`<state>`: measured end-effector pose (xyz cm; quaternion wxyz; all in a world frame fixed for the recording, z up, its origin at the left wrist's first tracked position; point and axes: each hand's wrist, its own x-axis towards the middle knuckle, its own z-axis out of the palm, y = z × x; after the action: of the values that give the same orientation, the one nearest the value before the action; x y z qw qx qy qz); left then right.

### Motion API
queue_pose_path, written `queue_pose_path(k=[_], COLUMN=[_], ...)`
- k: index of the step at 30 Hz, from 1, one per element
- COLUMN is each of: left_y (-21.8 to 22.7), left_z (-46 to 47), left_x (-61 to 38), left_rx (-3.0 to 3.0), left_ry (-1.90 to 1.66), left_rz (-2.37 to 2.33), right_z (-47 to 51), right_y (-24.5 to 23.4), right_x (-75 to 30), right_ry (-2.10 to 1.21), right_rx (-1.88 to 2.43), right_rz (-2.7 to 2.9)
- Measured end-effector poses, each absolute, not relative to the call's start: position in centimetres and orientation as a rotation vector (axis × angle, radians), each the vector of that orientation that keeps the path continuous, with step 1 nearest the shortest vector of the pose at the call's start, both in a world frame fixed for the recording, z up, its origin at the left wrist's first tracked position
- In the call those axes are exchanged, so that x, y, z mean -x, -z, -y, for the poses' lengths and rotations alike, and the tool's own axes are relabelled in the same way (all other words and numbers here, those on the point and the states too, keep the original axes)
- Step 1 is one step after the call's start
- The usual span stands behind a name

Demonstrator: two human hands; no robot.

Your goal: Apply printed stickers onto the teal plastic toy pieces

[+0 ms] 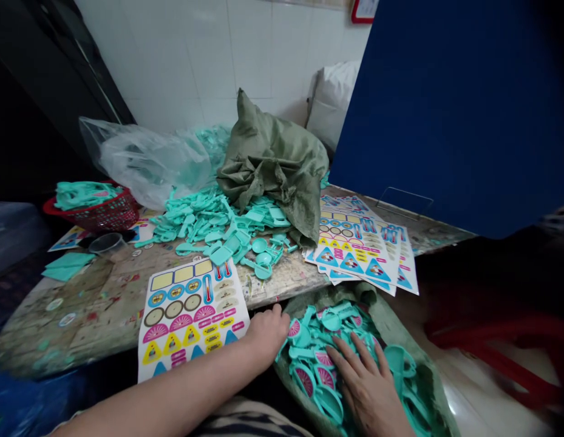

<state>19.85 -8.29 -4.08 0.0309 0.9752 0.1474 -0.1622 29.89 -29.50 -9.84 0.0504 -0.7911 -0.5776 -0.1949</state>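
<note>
Head view: right hand (pixel 368 388), open with fingers spread, resting on teal plastic magnifier-shaped pieces (pixel 315 358) inside a green woven sack (pixel 395 321) at 5 o'clock. Left hand (pixel 266 334), fingers curled, just beside the sack's rim, whether gripping anything impossible to tell; next to it, a white printed sticker sheet (pixel 190 315) at 7 o'clock on a stained desk (pixel 81 309). Loose teal pieces (pixel 209 224) heaped at 12 o'clock against a crumpled olive sack (pixel 272 164); stacked sticker sheets (pixel 359 243) at 2 o'clock; red plastic basket (pixel 93 209) at 10 o'clock.
</note>
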Motion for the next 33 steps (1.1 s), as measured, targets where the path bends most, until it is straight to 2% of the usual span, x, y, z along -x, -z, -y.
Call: queue_pose_path(k=[14,26,29,33], left_y=[2.4,2.4,2.3,2.5], left_z=[8.3,8.1,7.5,7.2], left_x=[-19.5,-18.9,-19.2,-19.5], left_rx=[-2.914,-2.675,-2.586,-2.506], left_ry=[0.372,-0.039,-0.163,-0.258], left_rz=[-0.488,-0.712,-0.762,-0.758], right_z=[31.5,31.4,30.0,26.2], right_y=[10.4,11.1,11.2,10.3], right_x=[-30.1,-30.1,-30.0,-29.9], right_ry=[0.682,0.654,0.518,0.066], right_rx=[2.360,2.381,2.432,2.513], right_rz=[1.873,1.852,1.790,1.633])
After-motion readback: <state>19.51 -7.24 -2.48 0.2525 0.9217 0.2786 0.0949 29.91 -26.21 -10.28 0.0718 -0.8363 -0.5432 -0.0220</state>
